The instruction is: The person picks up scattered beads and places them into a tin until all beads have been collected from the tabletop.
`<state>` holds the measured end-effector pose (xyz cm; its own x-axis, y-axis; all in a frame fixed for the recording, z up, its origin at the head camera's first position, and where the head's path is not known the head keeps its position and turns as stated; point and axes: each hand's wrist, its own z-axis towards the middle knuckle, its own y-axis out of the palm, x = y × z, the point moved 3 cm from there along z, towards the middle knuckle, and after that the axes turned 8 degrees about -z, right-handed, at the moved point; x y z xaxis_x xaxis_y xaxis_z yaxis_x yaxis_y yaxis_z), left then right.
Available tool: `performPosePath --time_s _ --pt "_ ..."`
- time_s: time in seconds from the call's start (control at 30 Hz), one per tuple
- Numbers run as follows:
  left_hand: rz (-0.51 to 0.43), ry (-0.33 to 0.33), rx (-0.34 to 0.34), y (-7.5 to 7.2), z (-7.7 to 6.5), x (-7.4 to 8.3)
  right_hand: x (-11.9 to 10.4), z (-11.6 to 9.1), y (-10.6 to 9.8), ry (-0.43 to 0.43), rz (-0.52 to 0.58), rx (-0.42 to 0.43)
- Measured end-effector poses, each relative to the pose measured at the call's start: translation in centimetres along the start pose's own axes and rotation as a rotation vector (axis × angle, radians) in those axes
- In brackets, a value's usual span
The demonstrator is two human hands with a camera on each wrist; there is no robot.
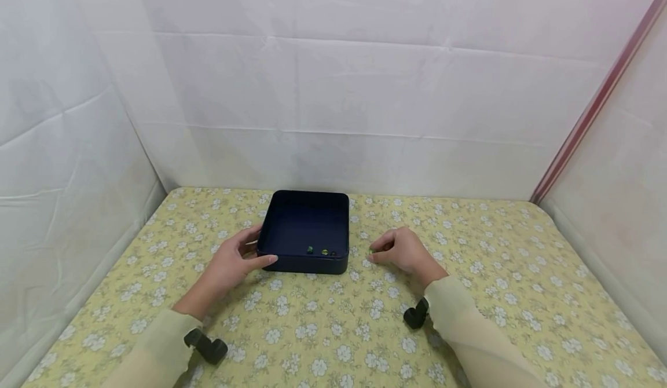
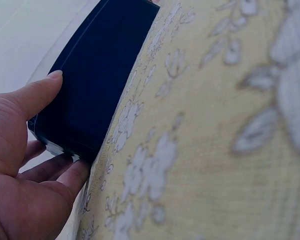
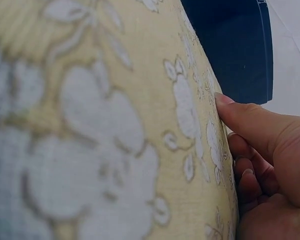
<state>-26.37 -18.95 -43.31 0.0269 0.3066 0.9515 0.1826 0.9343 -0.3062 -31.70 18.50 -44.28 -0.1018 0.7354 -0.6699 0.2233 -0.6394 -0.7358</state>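
Note:
A dark navy square box (image 1: 304, 264), without a lid, stands on the table in the head view. Its near left corner is held by my left hand (image 1: 233, 260), thumb on the front wall and fingers along the left side. Inside, near the front wall, lie a green marble (image 1: 310, 250), a yellowish marble (image 1: 325, 252) and a small dark one (image 1: 334, 253). To the right of the box, my right hand (image 1: 403, 252) is low at the tabletop with curled fingers, pinching what looks like a small green marble (image 1: 371, 252). The right wrist view hides it behind the thumb.
A yellow cloth with white flowers (image 1: 318, 333) covers the table. White sheets (image 1: 333, 87) hang behind it and at both sides, with a reddish strip (image 1: 599, 98) at the right corner. Dark wrist mounts (image 1: 208, 347) sit on both sleeves.

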Motion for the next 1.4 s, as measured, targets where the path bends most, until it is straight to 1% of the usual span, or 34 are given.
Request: performPosePath --time_s 0.4,0.57,0.7,0.9,1.1,1.4 --pt "-0.016 -0.011 0.003 0.04 -0.12 0.42 0.11 0.01 -0.01 0.007 0.011 0.000" --pt "-0.005 -0.010 0.003 0.06 -0.09 0.43 -0.10 -0.13 -0.12 0.007 0.016 0.001" --pt "-0.003 -0.013 0.002 0.08 0.04 0.21 -0.23 -0.20 -0.23 0.017 0.013 0.002" --pt "0.005 -0.027 0.007 0.00 0.15 -0.33 -0.18 -0.11 -0.18 0.009 0.016 0.000" --pt "0.012 -0.012 0.004 -0.09 0.26 -0.20 -0.44 -0.36 -0.31 0.013 0.011 0.005" --pt "0.008 -0.019 -0.005 -0.11 0.12 -0.25 -0.40 -0.45 -0.24 0.021 0.023 0.011"
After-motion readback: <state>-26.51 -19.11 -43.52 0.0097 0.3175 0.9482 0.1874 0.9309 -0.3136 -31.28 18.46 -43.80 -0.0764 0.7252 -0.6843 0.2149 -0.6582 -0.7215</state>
